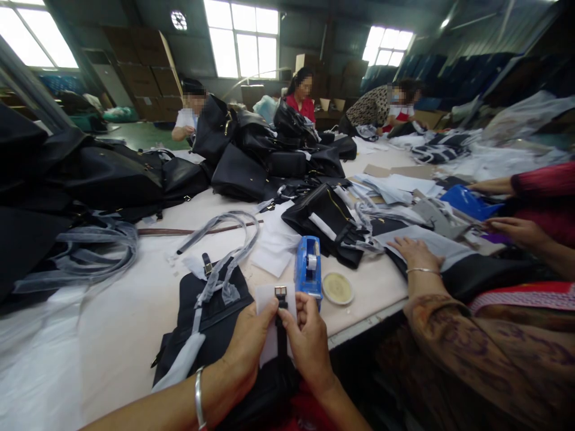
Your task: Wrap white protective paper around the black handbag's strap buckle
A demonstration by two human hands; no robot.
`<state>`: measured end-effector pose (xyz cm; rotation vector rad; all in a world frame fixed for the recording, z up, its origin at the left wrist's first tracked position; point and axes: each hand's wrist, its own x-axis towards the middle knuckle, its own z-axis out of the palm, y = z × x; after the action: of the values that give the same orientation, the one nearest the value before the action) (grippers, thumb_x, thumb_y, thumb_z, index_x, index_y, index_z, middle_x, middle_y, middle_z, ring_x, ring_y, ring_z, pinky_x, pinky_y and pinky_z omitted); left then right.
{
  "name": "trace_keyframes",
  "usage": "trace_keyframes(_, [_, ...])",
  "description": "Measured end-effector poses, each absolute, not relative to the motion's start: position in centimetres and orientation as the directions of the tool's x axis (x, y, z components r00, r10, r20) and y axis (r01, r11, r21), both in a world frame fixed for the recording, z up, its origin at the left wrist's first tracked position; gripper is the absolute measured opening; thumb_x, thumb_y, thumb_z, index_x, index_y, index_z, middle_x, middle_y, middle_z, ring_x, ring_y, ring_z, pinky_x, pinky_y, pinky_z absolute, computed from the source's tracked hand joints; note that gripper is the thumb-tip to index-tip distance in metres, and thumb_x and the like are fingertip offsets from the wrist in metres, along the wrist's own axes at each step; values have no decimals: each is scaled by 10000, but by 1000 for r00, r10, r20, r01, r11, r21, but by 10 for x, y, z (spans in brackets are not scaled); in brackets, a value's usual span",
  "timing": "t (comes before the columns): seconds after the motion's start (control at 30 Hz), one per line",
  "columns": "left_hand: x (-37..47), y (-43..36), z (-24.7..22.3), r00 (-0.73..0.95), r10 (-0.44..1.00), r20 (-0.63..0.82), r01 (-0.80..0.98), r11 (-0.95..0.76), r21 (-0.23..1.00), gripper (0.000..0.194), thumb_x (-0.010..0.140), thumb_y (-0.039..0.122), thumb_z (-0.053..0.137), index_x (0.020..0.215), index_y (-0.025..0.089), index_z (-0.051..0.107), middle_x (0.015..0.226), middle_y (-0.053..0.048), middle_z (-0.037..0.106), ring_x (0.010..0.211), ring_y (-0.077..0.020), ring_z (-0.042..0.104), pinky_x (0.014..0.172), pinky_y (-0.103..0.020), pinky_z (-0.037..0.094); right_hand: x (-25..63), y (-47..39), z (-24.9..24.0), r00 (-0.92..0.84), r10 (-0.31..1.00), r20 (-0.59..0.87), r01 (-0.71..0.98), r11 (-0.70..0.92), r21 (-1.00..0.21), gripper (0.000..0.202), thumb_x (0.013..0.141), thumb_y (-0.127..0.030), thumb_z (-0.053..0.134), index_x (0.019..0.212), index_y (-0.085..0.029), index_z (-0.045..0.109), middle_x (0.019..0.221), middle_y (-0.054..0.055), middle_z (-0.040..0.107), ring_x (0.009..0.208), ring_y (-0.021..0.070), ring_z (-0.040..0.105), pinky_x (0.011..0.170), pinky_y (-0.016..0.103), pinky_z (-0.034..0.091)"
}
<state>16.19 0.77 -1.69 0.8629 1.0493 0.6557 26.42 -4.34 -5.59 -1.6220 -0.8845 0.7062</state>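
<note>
Daylight from high windows falls across a long white counter (pixel 117 323) heaped with black handbags (pixel 242 173), loose straps and sheets of wrapping paper, with 3 people working at the far end and a neighbour's hand (pixel 415 254) pressing flat on a sheet to the right.

Judging by the hands, the step in progress is wrapping the strap hardware of the black bag (pixel 215 317) that lies at the near edge, partly over the person's lap. A black strap (pixel 281 335) runs up from the bag between both hands and ends in a small metal buckle (pixel 281 292), which sits against a white slip of paper (pixel 269 323).

The left hand (pixel 249 347) pinches the paper's left edge, thumb on top, fingers closed under it. The right hand (pixel 309 341) closes thumb and forefinger on the strap just below the buckle, the other fingers curled. Both grips are tight pinches, with neither hand opened.

Next, the move probably calls for folding the paper snugly round the buckle while keeping the strap taut, then fixing it. A blue tape dispenser (pixel 308 270) stands just beyond the right hand, beside a round pale lid (pixel 337 288).
</note>
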Motion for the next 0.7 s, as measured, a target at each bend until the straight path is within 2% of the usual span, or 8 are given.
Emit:
trace_keyframes(0.17, [162,11,-17,398,803,-443,-78,511,856,360,798,455,639,957,133,664,855,-83,699,743,-192,615,671,-271,452,268,-41,-54,519,855,-24,139,-112,-984,325,843,-340,602,1115,-201,492,924,58,654,721,179,630,677,301,521])
trace_keyframes(0.4, [163,12,-17,406,790,-461,-36,517,855,390,795,445,639,987,106,656,831,-99,691,695,-194,599,651,-295,454,269,-41,-50,506,862,-31,97,-93,-991,288,844,-331,601,1076,-196,497,957,66,659,806,191,650,723,296,529])
trace_keyframes(0.57, [165,14,-20,394,787,-475,-12,521,853,417,801,446,616,1034,103,662,851,-109,687,704,-203,603,625,-293,453,269,-40,-57,549,836,-7,171,-120,-978,297,830,-337,607,1058,-183,495,864,42,646,702,169,629,658,280,519])
trace_keyframes(0.7, [167,16,-18,400,787,-471,-21,521,853,409,793,422,625,1060,114,660,922,-119,684,791,-219,612,633,-280,453,269,-40,-64,556,830,48,251,-113,-961,274,832,-333,593,1042,-181,506,851,40,642,709,165,619,660,272,504])
